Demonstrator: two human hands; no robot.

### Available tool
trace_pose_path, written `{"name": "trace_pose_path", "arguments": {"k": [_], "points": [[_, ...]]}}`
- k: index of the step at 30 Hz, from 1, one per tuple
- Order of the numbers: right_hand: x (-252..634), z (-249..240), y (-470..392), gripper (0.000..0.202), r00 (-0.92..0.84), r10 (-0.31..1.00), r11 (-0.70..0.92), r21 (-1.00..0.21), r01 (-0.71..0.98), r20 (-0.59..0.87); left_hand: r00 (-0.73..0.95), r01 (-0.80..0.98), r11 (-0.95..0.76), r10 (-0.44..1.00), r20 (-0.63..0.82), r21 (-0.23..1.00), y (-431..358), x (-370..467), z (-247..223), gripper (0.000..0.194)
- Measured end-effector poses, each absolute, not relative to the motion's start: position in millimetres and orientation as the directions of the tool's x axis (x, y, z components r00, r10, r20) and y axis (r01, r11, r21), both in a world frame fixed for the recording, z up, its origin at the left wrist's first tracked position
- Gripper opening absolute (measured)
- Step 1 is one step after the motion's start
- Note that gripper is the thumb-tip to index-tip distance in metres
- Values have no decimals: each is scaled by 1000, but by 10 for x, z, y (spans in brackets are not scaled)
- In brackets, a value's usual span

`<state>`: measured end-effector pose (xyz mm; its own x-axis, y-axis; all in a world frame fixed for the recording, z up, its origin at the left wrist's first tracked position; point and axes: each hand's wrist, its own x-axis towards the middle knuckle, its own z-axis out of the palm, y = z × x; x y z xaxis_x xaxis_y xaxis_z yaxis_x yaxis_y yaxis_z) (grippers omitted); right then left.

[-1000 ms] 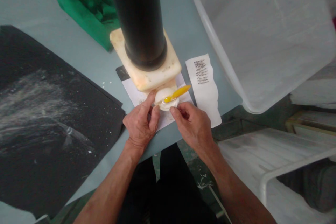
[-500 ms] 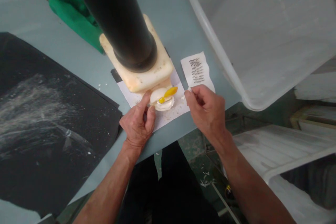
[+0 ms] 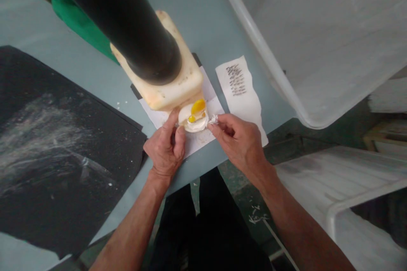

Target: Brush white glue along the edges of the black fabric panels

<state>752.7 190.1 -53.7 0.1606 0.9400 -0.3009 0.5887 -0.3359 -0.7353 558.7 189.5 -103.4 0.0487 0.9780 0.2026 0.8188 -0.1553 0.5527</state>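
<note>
A small rounded white piece (image 3: 197, 126) lies low in front of the cream block, with a yellow oval part (image 3: 198, 106) and a smaller yellow knob (image 3: 191, 119) on it. My left hand (image 3: 164, 146) is closed at its left side, thumb and forefinger on the edge. Between the thumb and forefinger of my right hand (image 3: 242, 142) is a small crumpled white scrap (image 3: 213, 120), at the right edge of the piece. I cannot tell what the scrap is made of. White paper (image 3: 212, 86) lies under the block and piece.
A thick black tube (image 3: 152, 51) stands on the cream block (image 3: 190, 80). To the right lie a paper strip with dark marks (image 3: 246, 101) and a big translucent bin (image 3: 270, 63). Dusty black sheets (image 3: 70, 156) cover the left; green cloth (image 3: 82, 23) is behind.
My right hand has moved left, bringing the white scrap to the piece's right edge. More of the marked paper strip now shows. My left hand keeps its hold.
</note>
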Motion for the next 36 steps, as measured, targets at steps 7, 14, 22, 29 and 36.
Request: {"name": "trace_pose_path", "arguments": {"k": [7, 14, 22, 29, 36], "points": [[7503, -506, 2007, 15, 138, 944, -307, -645, 700, -299, 40, 828, -130, 984, 174, 546, 1884, 5589, -1025, 42], [7481, -349, 2230, 4, 86, 950, -241, -526, 816, -301, 57, 818, -151, 981, 184, 556, 1884, 5587, -1030, 39], [7460, -351, 2305, 7, 67, 955, -185, -407, 894, -289, 70, 815, -144, 986, 151, 561, 1874, 5572, -1021, 42], [7620, -402, 2198, 16, 207, 938, -328, -524, 786, -277, 79, 796, -177, 978, 191, 579, 1871, 5568, -1025, 39], [7757, -346, 2129, 21, 383, 912, -388, -613, 689, -146, 85, 792, -210, 968, 237, 573, 1895, 5571, -1024, 37]]}}
